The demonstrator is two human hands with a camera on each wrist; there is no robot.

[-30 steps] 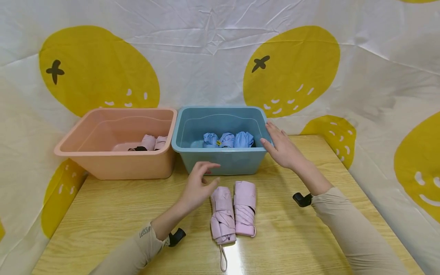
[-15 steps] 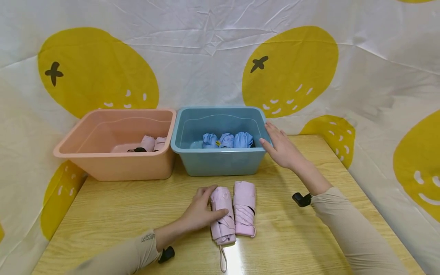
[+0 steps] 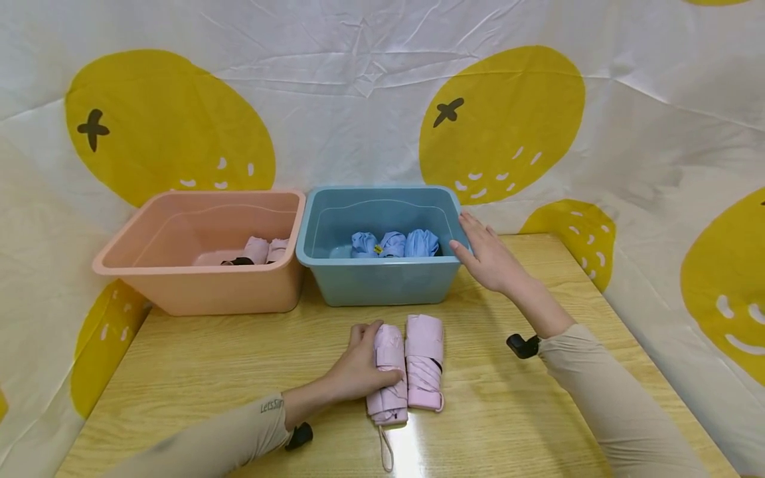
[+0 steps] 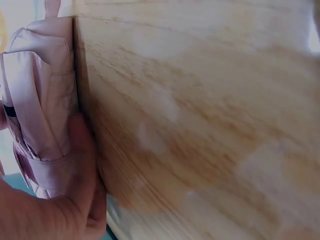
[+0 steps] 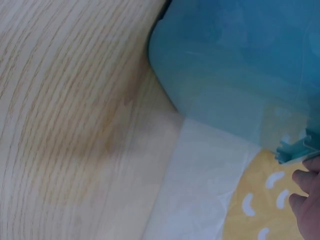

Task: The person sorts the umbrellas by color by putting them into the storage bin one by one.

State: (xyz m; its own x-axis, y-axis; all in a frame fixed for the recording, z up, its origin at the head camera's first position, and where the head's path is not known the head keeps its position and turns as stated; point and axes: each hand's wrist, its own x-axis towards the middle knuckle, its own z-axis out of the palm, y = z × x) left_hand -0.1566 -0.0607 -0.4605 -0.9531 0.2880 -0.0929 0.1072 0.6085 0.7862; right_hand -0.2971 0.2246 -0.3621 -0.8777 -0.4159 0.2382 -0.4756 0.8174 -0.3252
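1 folded pink umbrella (image 3: 392,355) lies on the wooden table (image 3: 490,411), long axis running toward the blue bin (image 3: 388,285), strap (image 4: 52,8) end pointing away. The left hand (image 3: 360,372) curls fingers and thumb round the umbrella; the right hand (image 3: 489,257), fingers nearly straight, rests on the bin's rim (image 3: 388,261).

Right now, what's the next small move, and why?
Probably lift the left pink umbrella straight up off the table: the left hand grips it, and it appears to rest there. The salmon bin seems the likelier destination, since it holds similar pink bundles while the blue bin holds blue bundles.
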